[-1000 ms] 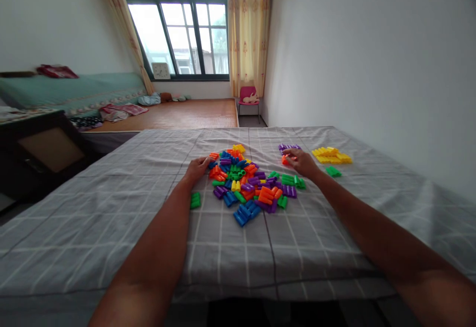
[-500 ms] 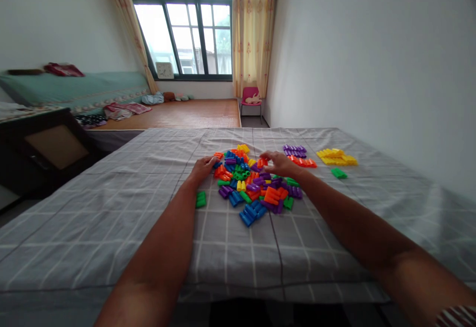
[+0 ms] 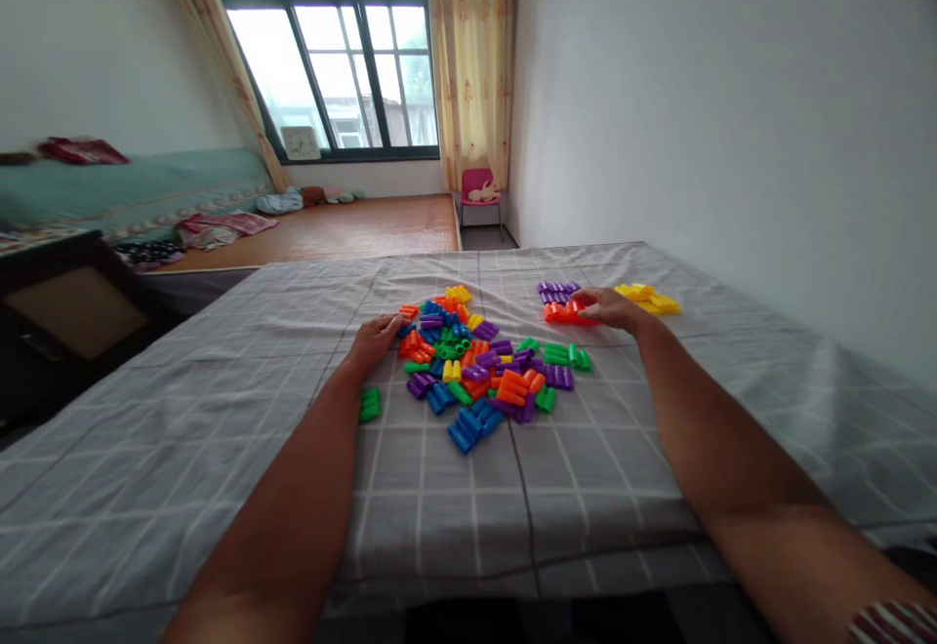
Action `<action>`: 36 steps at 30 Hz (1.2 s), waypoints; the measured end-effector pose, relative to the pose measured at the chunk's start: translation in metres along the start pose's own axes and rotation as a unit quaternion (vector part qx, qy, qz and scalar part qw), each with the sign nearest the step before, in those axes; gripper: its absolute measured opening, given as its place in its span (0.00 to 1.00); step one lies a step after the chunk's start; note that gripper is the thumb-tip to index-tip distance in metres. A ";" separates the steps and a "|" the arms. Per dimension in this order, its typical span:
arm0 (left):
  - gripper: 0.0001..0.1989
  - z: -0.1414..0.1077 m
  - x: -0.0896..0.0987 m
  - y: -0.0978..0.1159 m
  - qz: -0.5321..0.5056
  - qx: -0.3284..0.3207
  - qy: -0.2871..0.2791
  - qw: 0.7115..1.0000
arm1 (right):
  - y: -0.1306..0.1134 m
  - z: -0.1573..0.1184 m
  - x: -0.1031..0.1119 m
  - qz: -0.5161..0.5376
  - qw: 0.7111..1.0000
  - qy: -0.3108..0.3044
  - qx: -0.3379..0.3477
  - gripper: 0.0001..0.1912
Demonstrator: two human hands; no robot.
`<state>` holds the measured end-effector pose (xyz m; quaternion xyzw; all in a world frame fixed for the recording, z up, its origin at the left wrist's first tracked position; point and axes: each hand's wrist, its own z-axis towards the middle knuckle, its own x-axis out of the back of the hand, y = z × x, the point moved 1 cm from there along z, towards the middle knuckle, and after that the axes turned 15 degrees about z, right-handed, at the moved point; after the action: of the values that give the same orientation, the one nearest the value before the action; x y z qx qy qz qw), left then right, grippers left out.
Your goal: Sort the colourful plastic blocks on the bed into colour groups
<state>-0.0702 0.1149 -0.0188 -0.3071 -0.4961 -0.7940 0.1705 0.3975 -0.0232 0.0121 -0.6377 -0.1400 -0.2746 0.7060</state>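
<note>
A heap of ribbed plastic building blocks (image 3: 475, 366) in blue, green, orange, purple and yellow lies on the grey checked cloth. At its left edge rests my left hand (image 3: 377, 334), fingers loosely stretched beside a blue block (image 3: 407, 329); nothing shows in its grasp. My right hand (image 3: 607, 306) is at the right end of an orange row (image 3: 560, 313), fingers closed round an orange block (image 3: 586, 312) partly hidden by them. Right behind this row is a purple group (image 3: 558, 292). A yellow group (image 3: 650, 300) lies just right of the right hand.
One green block (image 3: 370, 404) lies apart beside my left forearm. The cloth-covered surface (image 3: 431, 527) has its front edge close to me. Farther off stand a bed (image 3: 366, 222), a dark cabinet (image 3: 73, 317) and a pink chair (image 3: 477, 181). A white wall (image 3: 717, 117) runs along the right.
My right hand has moved right, from the heap to the orange row, carrying an orange block. My left hand stays at the heap's left edge. The camera view has turned slightly right.
</note>
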 end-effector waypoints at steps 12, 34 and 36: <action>0.22 0.001 -0.001 -0.003 0.032 -0.014 -0.002 0.999 | -0.025 -0.001 -0.016 -0.089 0.993 0.014 0.071 0.24; 0.24 0.001 -0.003 -0.004 -0.036 0.007 -0.021 0.999 | -0.089 -0.016 -0.136 -0.159 0.947 -0.246 0.130 0.45; 0.24 0.001 -0.001 -0.005 -0.050 0.010 -0.013 0.999 | -0.100 -0.003 -0.155 -0.120 0.953 -0.231 0.156 0.42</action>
<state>-0.0721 0.1180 -0.0219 -0.2904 -0.5207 -0.7928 0.1267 0.2147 0.0025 0.0088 -0.5439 -0.4161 -0.1772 0.7069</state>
